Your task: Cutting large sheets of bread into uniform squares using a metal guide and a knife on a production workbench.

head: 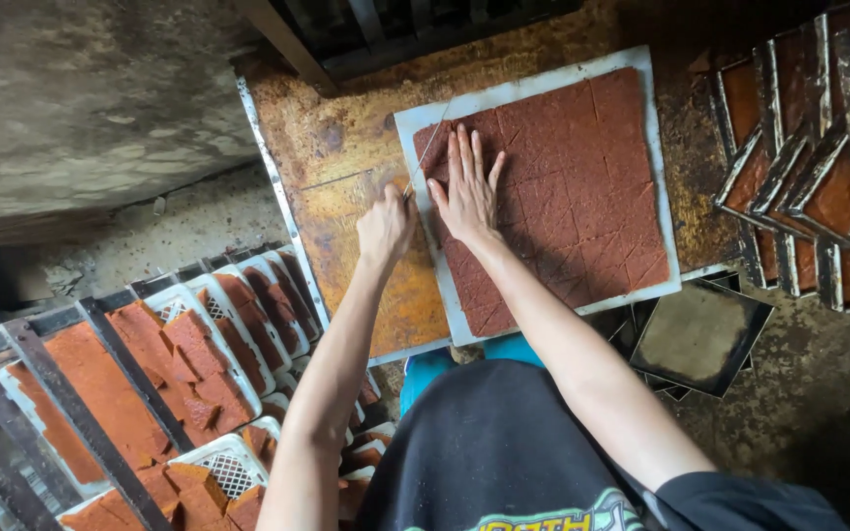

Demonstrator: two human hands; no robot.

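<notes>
A large red-brown slab [582, 187], scored into squares, lies on a white cutting board [663, 167] on a rusty orange tabletop [346, 147]. My right hand [466, 192] rests flat on the slab's left part, fingers spread and palm down. Just to its left, at the slab's left edge, my left hand [386, 226] is closed around the handle of a thin knife [427, 147]. The blade runs along that edge towards the board's far corner.
Metal trays [809, 167] with more red-brown slab lean stacked at the right. A dark empty square tray [700, 334] sits below the board. White plastic crates [189, 364] of cut pieces stand on a rack at lower left. Concrete floor shows at upper left.
</notes>
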